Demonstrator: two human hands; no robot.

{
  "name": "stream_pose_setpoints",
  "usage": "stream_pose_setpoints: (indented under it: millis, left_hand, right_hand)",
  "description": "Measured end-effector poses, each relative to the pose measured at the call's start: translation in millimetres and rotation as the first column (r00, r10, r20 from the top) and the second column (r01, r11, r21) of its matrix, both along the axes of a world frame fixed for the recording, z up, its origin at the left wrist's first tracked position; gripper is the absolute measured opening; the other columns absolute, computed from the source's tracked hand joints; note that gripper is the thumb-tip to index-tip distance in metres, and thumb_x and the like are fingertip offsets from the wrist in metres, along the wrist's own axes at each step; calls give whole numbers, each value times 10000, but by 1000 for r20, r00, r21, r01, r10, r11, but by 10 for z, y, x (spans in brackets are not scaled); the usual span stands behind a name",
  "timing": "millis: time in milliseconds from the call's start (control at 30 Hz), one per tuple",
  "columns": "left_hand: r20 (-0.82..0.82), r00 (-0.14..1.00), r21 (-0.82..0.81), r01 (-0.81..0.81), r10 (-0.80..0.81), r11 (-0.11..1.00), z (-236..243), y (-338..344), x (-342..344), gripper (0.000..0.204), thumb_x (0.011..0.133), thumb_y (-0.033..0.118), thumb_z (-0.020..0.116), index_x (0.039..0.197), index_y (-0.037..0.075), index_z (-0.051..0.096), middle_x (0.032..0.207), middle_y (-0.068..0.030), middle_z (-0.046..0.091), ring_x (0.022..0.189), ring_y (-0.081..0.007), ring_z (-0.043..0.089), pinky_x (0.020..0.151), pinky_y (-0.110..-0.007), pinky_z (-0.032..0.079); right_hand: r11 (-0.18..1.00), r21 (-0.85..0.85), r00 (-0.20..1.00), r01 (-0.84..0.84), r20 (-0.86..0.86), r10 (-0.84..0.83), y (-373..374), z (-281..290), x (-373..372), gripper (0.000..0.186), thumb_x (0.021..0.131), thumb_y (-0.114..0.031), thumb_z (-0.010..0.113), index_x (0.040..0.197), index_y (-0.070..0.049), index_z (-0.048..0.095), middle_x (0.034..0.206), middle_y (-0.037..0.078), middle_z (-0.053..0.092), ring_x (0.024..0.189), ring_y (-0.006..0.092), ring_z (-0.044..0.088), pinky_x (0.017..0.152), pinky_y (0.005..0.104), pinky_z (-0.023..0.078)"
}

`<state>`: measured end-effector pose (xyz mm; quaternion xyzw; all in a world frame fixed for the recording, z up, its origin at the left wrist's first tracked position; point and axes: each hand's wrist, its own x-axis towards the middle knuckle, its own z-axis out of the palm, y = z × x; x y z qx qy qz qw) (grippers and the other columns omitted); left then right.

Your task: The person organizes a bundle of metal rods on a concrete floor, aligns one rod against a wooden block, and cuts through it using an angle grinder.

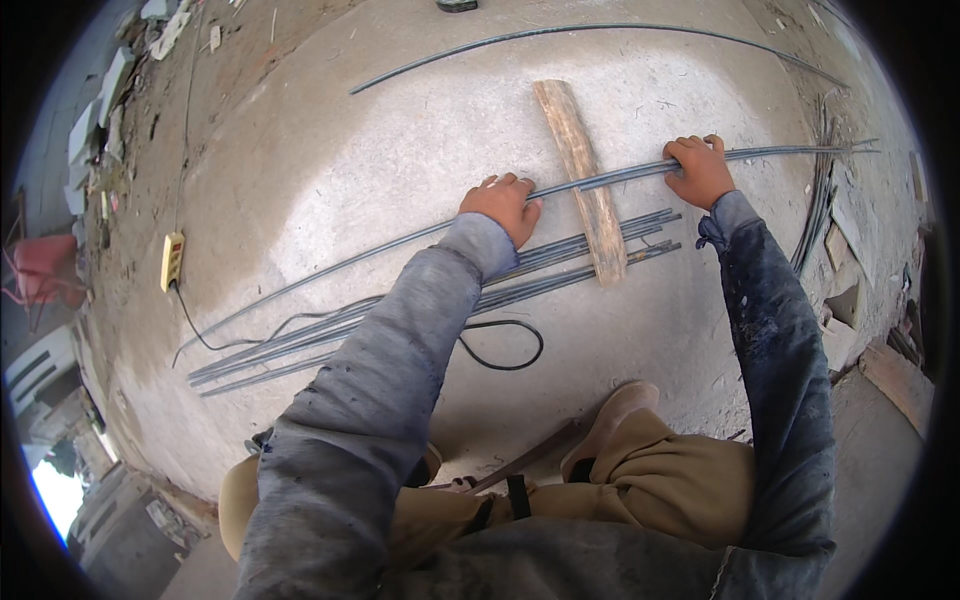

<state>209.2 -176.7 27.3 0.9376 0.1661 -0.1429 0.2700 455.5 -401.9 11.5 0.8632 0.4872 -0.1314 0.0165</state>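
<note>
A few long, thin steel reinforcing rods [630, 175] run across the ground in front of me, side by side. Near their middle, my left hand [503, 207] is closed over them, thumb toward me. Farther right, my right hand [700, 172] grips the same rods from above, fingers curled round. Between the two hands the rods cross a rough wooden plank [575, 130], which points away from me. Nearer to me lies a bundle of similar rods [650, 222], its right part next to the plank's near end. My left forearm hides part of that bundle.
A black cable [540, 342] loops close to my feet; a yellow power strip [172, 262] lies at the left. One long bent rod [600, 28] lies far off. More thin rods [818, 210] and rubble are at the right. A red wheelbarrow [45, 265] stands far left.
</note>
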Motion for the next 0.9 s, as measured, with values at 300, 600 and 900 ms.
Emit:
stream_pose_setpoints:
  millis: [300, 600, 900]
  left_hand:
    - [-147, 928, 181, 366, -343, 913, 373, 1035, -588, 272, 846, 174, 590, 1079, 32, 601, 1065, -141, 590, 1013, -305, 557, 884, -408, 472]
    - [-229, 947, 94, 250, -223, 964, 989, 1900, -2232, 176, 793, 95, 600, 956, 35, 630, 884, -143, 616, 837, -311, 598, 758, -405, 497]
    - [-241, 969, -145, -84, 47, 986, 257, 1484, -3021, 277, 738, 170, 669, 557, 16, 527, 498, -174, 456, 459, -321, 480, 461, -401, 371]
  right_hand:
    - [981, 192, 995, -8, -100, 28, -44, 199, 111, 386, 687, -71, 623, 1066, -132, 584, 1032, 58, 605, 1084, 222, 536, 1016, 481, 312]
    - [940, 237, 949, 246, -254, -185, 303, 29, 408, 191, 772, -160, 608, 902, -36, 674, 907, 137, 664, 869, 282, 626, 791, 365, 493]
    - [801, 540, 965, 258, -98, -244, 92, -37, 335, 138, 777, -118, 609, 888, -48, 652, 907, 115, 648, 871, 276, 620, 777, 362, 487]
